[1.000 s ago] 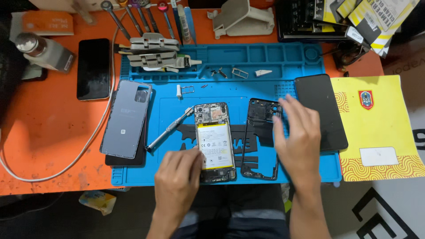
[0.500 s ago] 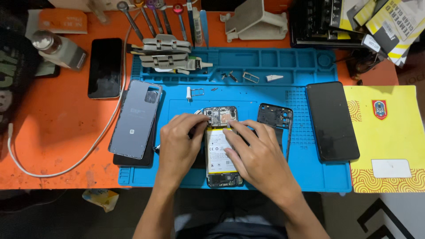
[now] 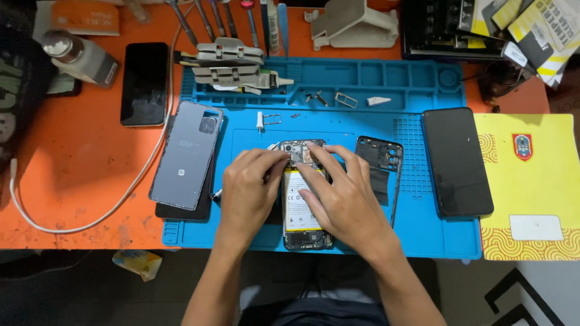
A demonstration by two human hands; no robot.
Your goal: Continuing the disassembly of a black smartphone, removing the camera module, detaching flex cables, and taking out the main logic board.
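Opened phone (image 3: 302,205) flat on the blue mat (image 3: 423,235), near-centre of the worktop (image 3: 72,163), back side up, battery and upper circuit board exposed. Back cover (image 3: 186,155) already removed and set aside at left, half on the mat edge, resting on a dark slab beneath. Inner black frame (image 3: 380,166) also lifted out and laid just right of the phone. Small screws and metal brackets (image 3: 344,99) parked in the far tray recesses of the mat; SIM tray (image 3: 269,119) loose just far of the phone. Judged stage: disassembly well advanced, cover and frame off, board section now under work; battery and board not yet out, lower board at the near end untouched. Left hand (image 3: 251,193) on the phone's left edge, fingertips pressed together at the upper board; whether a small part or tool is pinched there cannot be told, though a slim metal tip shows just left of that hand. Right hand (image 3: 344,202) across the battery, index finger and thumb closed down on the top board area, pinching or pressing a component too small to identify. Second dark phone (image 3: 456,162) face down at right; another black phone (image 3: 144,83) far left on the orange surface; white cable (image 3: 90,220) looped at left.
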